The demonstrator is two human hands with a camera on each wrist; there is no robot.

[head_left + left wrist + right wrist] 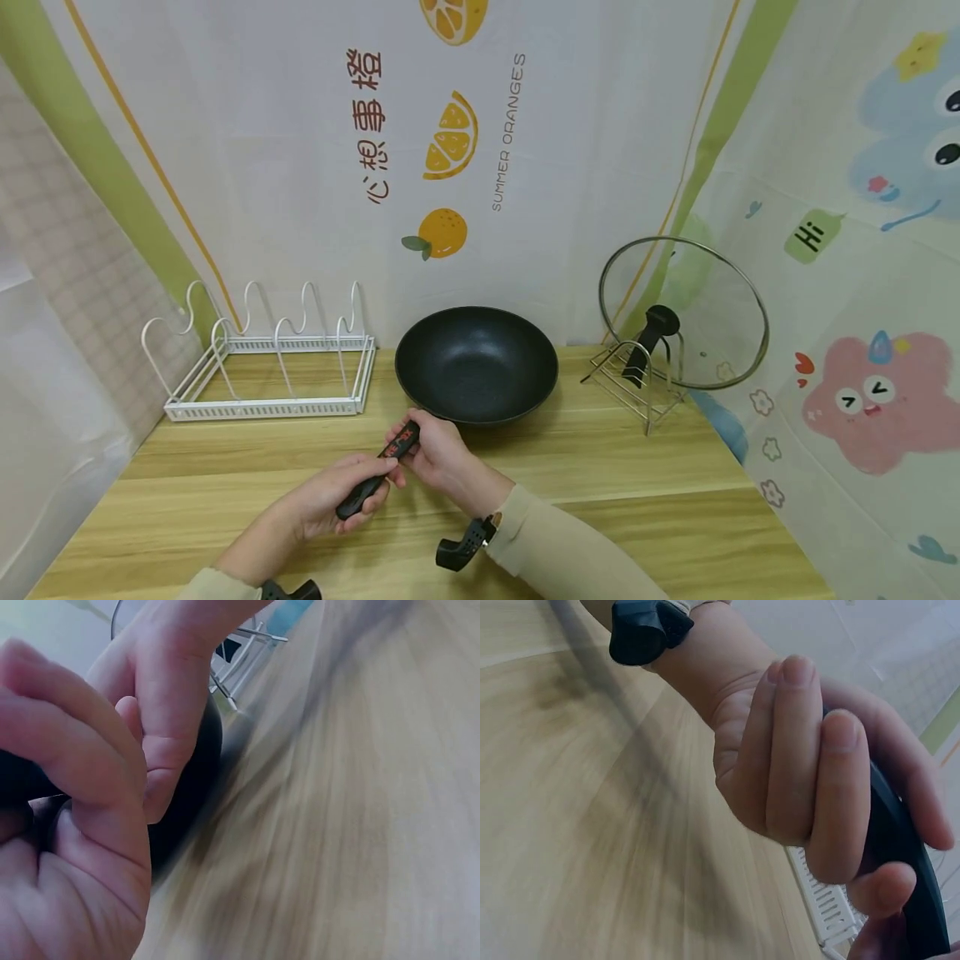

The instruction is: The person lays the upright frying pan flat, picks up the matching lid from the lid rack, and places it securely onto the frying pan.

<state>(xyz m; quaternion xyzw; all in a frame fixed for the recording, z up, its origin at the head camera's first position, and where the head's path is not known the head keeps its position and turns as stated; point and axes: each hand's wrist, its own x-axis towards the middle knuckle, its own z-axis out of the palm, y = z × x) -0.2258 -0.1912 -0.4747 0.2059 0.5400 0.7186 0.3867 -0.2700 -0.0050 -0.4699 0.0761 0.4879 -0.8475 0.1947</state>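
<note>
Closest to the head camera are two beige sleeves [592,542], with black gadgets [459,552] strapped at the wrists. Past them, both hands are on a black handle [363,495] with red writing. The left hand [327,490] has it nearer the person, thumb along the top, and the right hand [444,461] grips the end by the pan. That black pan [476,362] is just beyond, mid-counter [637,500], its inside facing the camera. Can't tell if its bottom touches the wood. Off to the left there's a white rack [262,409] with curvy wire dividers. On the right a little wire stand [651,410] props up a glass lid [712,312] on edge. Behind it all hangs a white curtain [300,183] with orange prints.

Left wrist cam: the left hand is huge along the left edge, fingers curled. The right hand sits next to it, with the pan's dark side behind and a shadow on the counter.

Right wrist cam: the left hand's fingers wrap the handle, while the right hand barely pokes in at the bottom right corner. White rack's partly visible behind.
</note>
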